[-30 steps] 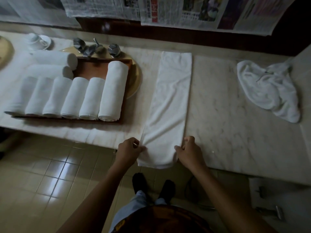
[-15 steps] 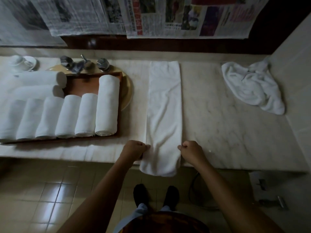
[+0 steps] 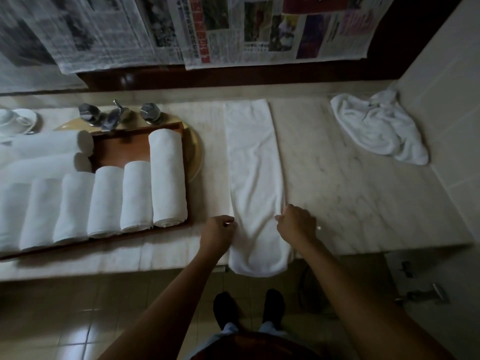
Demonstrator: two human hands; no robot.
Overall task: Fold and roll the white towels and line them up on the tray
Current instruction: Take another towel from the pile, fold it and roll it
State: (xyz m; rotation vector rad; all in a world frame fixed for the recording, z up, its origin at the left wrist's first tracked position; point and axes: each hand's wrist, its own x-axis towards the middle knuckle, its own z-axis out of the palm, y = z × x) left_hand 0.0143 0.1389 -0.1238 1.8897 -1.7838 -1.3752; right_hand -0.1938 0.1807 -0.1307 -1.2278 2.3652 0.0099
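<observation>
Your left hand (image 3: 217, 231) and right hand (image 3: 296, 224) pinch the side edges of the folded towel (image 3: 253, 162), lying lengthwise beside the tray (image 3: 118, 149). Rolling looks next: turn the near end over evenly, tightly.

At 12 o'clock, newspaper sheets (image 3: 233, 29) run off the top edge, their print too blurred to read. At 9 o'clock the row of rolled towels (image 3: 167, 178) covers most of the tray (image 3: 122, 149) and is cut by the left edge, as is a cup and saucer (image 3: 18, 120) at 10 o'clock. The metal pieces (image 3: 114, 116) nearby are too dim to identify. Near centre, the left hand (image 3: 218, 231) and right hand (image 3: 297, 224) curl at the sides of the folded towel (image 3: 255, 178), their fingertips mostly tucked from view.
</observation>
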